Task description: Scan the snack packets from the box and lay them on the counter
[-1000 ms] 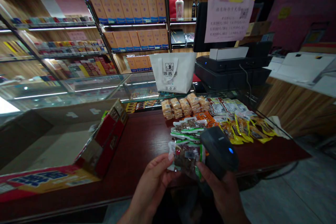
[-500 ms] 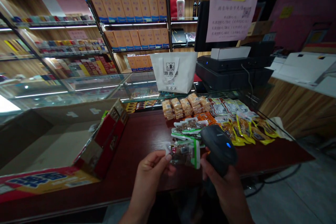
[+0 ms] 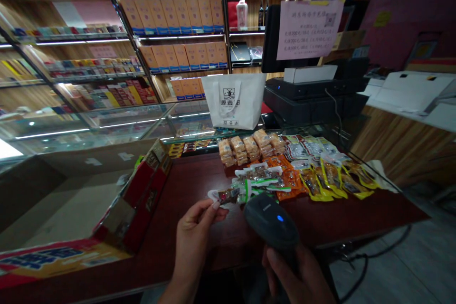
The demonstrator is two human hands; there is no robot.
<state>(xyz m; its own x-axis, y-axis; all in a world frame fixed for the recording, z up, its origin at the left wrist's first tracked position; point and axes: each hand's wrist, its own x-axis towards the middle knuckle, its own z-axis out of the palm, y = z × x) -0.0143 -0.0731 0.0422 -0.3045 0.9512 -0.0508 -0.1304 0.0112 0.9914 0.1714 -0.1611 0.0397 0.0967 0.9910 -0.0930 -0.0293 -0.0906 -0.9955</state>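
Pinching green-edged packet [image 3: 228, 195] in left hand [image 3: 195, 229], beside similar packets [image 3: 259, 183] on table [image 3: 188, 180]; gripping scanner [image 3: 270, 221] in right hand [image 3: 305, 266]; not yet setting packet down; unable to tell how many already scanned

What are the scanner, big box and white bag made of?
Scanner: hard plastic, probably, matte black with smooth moulded curves.
Box: likely cardboard, dull brown inside, printed outside.
Bag: fabric or paper, maybe: smooth, mostly matte, with a drooping handle.

Head-worn view, forward and down
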